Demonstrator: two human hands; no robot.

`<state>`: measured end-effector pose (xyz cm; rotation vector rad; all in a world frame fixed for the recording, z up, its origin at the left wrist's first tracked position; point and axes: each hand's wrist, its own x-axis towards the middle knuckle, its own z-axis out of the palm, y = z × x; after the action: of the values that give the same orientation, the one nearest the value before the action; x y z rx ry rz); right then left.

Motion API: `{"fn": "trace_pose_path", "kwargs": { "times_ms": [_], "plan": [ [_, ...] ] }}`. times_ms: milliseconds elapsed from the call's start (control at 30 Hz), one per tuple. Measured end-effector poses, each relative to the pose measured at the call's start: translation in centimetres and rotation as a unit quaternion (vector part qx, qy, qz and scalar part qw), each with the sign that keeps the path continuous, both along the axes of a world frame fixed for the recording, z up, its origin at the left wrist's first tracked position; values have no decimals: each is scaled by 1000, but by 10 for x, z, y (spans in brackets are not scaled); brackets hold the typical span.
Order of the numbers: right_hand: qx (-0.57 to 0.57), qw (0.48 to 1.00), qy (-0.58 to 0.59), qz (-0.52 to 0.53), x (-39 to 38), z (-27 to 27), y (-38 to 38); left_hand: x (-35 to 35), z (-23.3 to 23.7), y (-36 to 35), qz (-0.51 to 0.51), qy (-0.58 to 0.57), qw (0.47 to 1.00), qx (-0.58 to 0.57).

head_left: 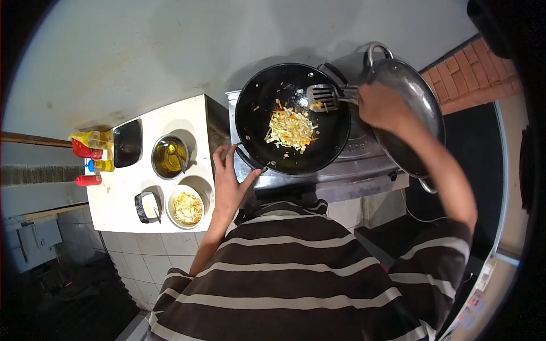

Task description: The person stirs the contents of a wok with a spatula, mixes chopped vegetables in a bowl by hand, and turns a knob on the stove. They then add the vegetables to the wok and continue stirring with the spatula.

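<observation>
A black wok sits on the steel stove, with a heap of shredded vegetables in pale green, white and orange at its middle. My left hand is at the wok's lower-left side handle, thumb and fingers on either side of it. My right hand, slightly blurred, is closed around the handle of a slotted metal spatula. The spatula's head is over the right part of the wok, just right of the vegetables, with a few orange bits on it.
A second, larger pan with metal loop handles stands right of the wok. On the white table at left are a pot of yellow oil, a bowl of shredded vegetables, a small black container, a black tray and bottles.
</observation>
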<state>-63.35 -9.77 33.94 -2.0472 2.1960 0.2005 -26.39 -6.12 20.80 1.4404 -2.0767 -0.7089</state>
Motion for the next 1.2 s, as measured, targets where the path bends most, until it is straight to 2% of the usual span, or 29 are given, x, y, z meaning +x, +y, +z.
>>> {"fn": "trace_pose_path", "kwargs": {
  "times_ms": [100,167,200,300,333,367,400,467,500,567,600,633,667,700,767,800,867,967,1100,1167,1200],
  "plan": [
    [45,996,40,69,7,16,-41,-4,-1,2,12,51,998,-39],
    [303,948,87,37,22,10,-74,-4,0,5,26,136,990,7],
    [303,947,94,45,26,2,-77,-4,-1,4,12,122,992,-23],
    [343,929,-129,-48,17,-41,-78,-2,-3,3,14,129,991,-36],
    [391,895,-213,-7,7,-53,-69,-2,-7,4,20,166,986,-24],
    [353,881,-280,-142,14,-61,-49,0,-8,4,32,170,985,-24],
    [380,841,-302,-240,15,-88,-40,1,-9,4,25,165,985,-35],
    [373,740,-500,-252,12,-107,-5,2,-10,5,22,161,986,-48],
    [374,742,-498,-250,16,-113,8,3,-9,5,18,152,987,-51],
    [265,747,-554,-255,31,-119,31,5,-4,4,4,130,990,-59],
    [261,746,-557,-256,37,-119,42,5,-2,5,-1,129,990,-61],
    [53,885,-455,-88,41,-119,55,2,2,5,0,131,990,-52],
    [-156,937,-301,89,47,-118,64,2,4,6,7,134,990,-41],
    [-160,936,-302,84,55,-108,72,2,4,6,2,132,990,-42],
    [-95,987,-103,79,66,-68,82,2,2,6,4,120,992,-49],
    [-97,987,-104,77,66,-56,84,2,3,7,1,118,992,-51],
    [-70,991,-3,117,63,-39,84,1,3,7,-1,99,994,-51],
    [-98,983,25,151,45,-26,64,1,2,9,-2,98,994,-43],
    [-117,970,65,205,22,-25,3,0,0,11,-3,94,994,-46],
    [-43,972,109,205,25,-13,-38,-1,1,13,4,73,996,-52],
    [-43,972,108,206,22,-17,-60,-3,-1,14,5,73,996,-51]
  ]
}}
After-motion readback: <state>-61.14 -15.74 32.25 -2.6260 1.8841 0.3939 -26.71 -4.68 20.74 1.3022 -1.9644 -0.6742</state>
